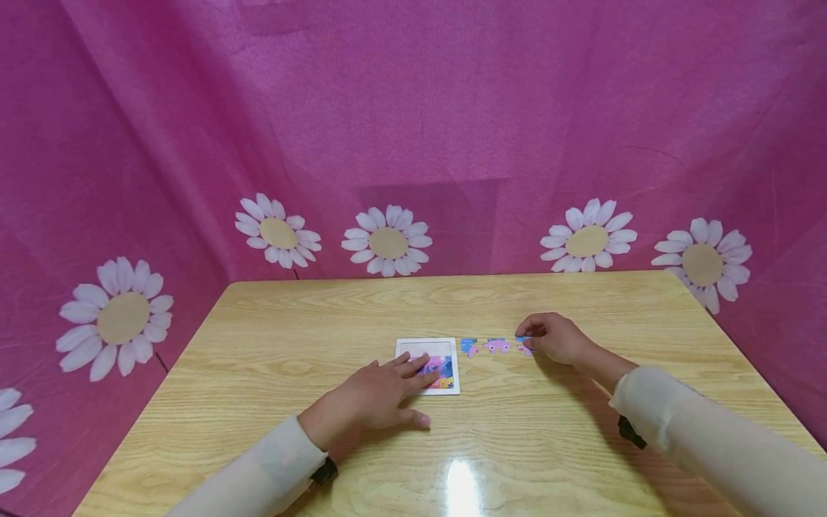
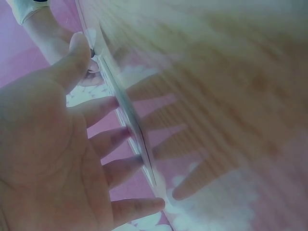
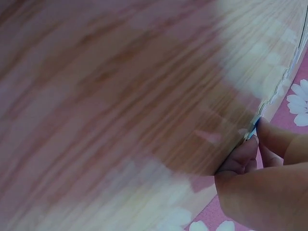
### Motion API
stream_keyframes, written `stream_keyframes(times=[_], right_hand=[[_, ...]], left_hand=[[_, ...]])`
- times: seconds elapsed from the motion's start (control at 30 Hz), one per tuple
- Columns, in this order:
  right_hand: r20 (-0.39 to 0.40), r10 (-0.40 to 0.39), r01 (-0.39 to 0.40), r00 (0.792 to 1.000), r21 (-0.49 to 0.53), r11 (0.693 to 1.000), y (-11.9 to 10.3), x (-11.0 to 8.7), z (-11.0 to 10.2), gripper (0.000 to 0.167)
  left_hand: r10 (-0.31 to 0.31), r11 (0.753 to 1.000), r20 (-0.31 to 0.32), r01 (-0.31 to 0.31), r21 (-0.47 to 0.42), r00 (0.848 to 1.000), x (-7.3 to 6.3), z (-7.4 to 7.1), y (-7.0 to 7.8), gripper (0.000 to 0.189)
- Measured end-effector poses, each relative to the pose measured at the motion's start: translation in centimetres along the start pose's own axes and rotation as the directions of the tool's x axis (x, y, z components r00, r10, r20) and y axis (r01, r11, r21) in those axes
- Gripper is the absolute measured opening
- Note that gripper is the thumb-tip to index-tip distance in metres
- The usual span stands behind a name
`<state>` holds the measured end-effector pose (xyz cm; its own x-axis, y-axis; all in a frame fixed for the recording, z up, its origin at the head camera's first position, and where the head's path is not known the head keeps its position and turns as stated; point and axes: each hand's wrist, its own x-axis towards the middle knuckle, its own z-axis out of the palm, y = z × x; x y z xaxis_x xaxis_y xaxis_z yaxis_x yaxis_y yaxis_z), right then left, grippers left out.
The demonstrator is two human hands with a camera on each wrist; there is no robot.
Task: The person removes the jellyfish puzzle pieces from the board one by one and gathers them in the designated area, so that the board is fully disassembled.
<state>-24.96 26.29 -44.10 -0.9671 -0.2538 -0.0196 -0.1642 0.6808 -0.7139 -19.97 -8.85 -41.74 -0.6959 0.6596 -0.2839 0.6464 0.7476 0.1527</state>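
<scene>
My left hand [image 1: 382, 395] lies with fingers spread and straight over a white-framed jigsaw puzzle [image 1: 456, 370], its fingertips on the picture. Pink, blue and yellow pieces [image 1: 446, 368] show in the lower part of that frame; the upper part is a pale blank. In the left wrist view the fingers [image 2: 103, 144] reach to the edge of the thin frame. To the right, my right hand [image 1: 555, 339] pinches a small blue and pink puzzle piece [image 1: 522, 339] between thumb and fingers, close to the table. The right wrist view shows this piece [image 3: 251, 130] edge-on at the fingertips.
Between frame and right hand lie a blue and pink puzzle piece [image 1: 468, 347] and a pink piece with an eye [image 1: 499, 346]. The wooden table [image 1: 310, 316] is glossy. Behind it hangs a pink curtain [image 1: 452, 129] with white flowers.
</scene>
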Motion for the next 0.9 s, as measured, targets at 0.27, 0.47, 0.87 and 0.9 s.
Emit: stream_keyframes(times=[0.27, 0.47, 0.87, 0.9], right_hand=[[0.019, 0.044, -0.045, 0.999, 0.035, 0.998, 0.20, 0.27, -0.08, 0.011], [0.029, 0.064, -0.067, 0.998, 0.091, 0.994, 0.20, 0.21, -0.16, 0.012], [0.044, 0.086, -0.092, 0.995, 0.144, 0.985, -0.07, 0.10, -0.42, 0.015], [0.046, 0.087, -0.093, 0.995, 0.148, 0.985, -0.10, 0.10, -0.44, 0.015]], left_hand=[[0.001, 1.000, 0.007, -0.001, 0.010, 1.000, 0.09, 0.04, 0.00, 0.082], [0.003, 1.000, 0.002, -0.003, 0.009, 1.000, 0.08, 0.01, 0.07, 0.082], [0.001, 1.000, -0.005, -0.001, 0.028, 1.000, 0.26, 0.09, 0.07, 0.084], [0.001, 1.000, -0.006, -0.001, 0.029, 1.000, 0.29, 0.12, 0.06, 0.084]])
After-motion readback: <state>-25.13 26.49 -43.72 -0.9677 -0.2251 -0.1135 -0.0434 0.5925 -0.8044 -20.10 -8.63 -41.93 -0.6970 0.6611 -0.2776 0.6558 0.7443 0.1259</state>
